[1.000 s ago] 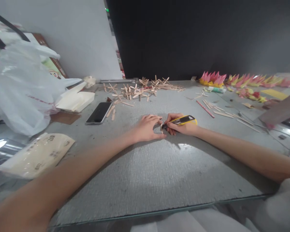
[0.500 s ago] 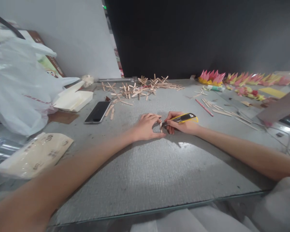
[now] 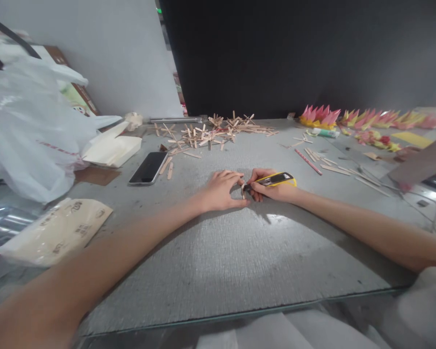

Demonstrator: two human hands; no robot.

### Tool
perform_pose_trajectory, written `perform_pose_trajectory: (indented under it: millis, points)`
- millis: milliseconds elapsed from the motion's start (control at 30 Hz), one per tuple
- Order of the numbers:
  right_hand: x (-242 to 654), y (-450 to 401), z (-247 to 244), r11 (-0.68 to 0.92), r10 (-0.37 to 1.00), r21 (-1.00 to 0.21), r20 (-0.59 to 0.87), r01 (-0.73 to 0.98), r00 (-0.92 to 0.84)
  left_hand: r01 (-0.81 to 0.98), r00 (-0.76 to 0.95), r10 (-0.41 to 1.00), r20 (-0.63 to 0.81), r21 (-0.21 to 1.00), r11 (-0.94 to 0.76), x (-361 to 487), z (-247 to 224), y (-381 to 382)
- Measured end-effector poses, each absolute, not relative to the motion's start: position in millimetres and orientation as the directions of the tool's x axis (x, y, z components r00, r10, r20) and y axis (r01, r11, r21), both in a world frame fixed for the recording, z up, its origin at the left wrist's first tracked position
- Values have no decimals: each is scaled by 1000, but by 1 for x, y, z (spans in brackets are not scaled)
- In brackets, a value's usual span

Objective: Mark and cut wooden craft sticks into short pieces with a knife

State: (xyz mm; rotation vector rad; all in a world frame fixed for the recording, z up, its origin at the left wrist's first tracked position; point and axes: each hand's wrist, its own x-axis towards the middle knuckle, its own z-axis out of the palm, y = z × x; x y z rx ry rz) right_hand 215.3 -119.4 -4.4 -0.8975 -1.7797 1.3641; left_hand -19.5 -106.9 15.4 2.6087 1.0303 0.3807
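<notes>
My left hand (image 3: pixel 225 190) grips a short wooden stick (image 3: pixel 243 192) by its ends, thumb at the near end and fingertips at the far one. The stick is on or just above the grey tabletop (image 3: pixel 218 261); I cannot tell which. Closed around a yellow and black utility knife (image 3: pixel 276 179) is my right hand (image 3: pixel 267 188), with the knife's front end at the stick. The blade itself is too small to make out.
Beyond my hands lies a pile of wooden sticks (image 3: pixel 210 135). A phone (image 3: pixel 148 168), a plastic bag (image 3: pixel 39 131) and a wrapped packet (image 3: pixel 58 232) are on the left. To the right are a striped pencil (image 3: pixel 308 161), a glue stick (image 3: pixel 325 132) and pink paper petals (image 3: pixel 319 116).
The knife's rear end has tipped slightly down and left. Both hands keep almost the same place, and the whole view has shifted slightly.
</notes>
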Motion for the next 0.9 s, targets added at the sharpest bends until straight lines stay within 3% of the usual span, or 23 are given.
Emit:
perform_pose_trajectory:
  millis: [333,533,733,900]
  points:
    - [221,-118,-3,162,824,-982,79,100,-560,616,708,694,129,369,-696,-19,16,-110]
    - [219,-129,6,217,901,-967,146,134,-409,580,730,669,139,391,-715,-21,12,-106]
    - [218,-122,10,266,912,-939,170,220,-374,584,731,669,131,386,-714,-23,13,-103]
    - [221,-118,7,258,922,-953,194,157,-335,576,729,672,131,412,-705,-23,16,-105]
